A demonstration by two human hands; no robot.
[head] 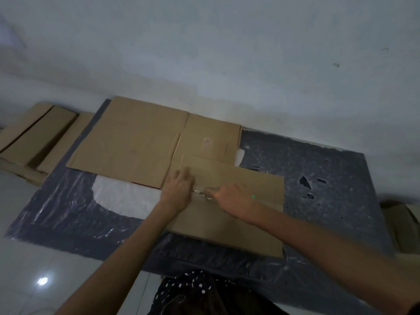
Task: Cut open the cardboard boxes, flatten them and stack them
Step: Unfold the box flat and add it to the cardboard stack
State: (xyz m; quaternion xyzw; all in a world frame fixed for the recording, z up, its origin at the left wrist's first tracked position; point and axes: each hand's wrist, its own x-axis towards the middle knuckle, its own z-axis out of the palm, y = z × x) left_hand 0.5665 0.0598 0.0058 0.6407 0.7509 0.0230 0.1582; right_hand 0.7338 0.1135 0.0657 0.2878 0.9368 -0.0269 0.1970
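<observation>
Just off the near edge of the dark sheet [318,169], low in view: dark cloth with white dots [193,285]. Reaches both bare arms out over that sheet.

On the sheet's near middle, under both hands: a brown cardboard box [227,226], lying flat and opened out, with its near side close to the sheet's near edge. Presses the left hand [179,189] flat on the left part of the box, fingers straight and slightly apart, gripping nothing. Curls the right hand [234,196] round a small metal tool [202,194], with the shiny end on the box between the two hands, along a crease. Too blurred to name the tool more closely.

On the sheet to the left of the hands: a pale whitish patch [127,196]. In the sheet's right part, beyond the box: several ragged holes [304,181].

Further out, across the sheet's far left part: a larger flattened cardboard piece [131,142]. At its right, a smaller panel [209,137], overlapped along its near side by the box under the hands.

Off the sheet's left edge, on the white tiled floor [45,258]: a low stack of flattened cardboard [34,137]. Off the sheet's right edge: more brown cardboard [404,223], cut by the frame.

Beyond the sheet's far edge: a plain pale wall [204,53].
</observation>
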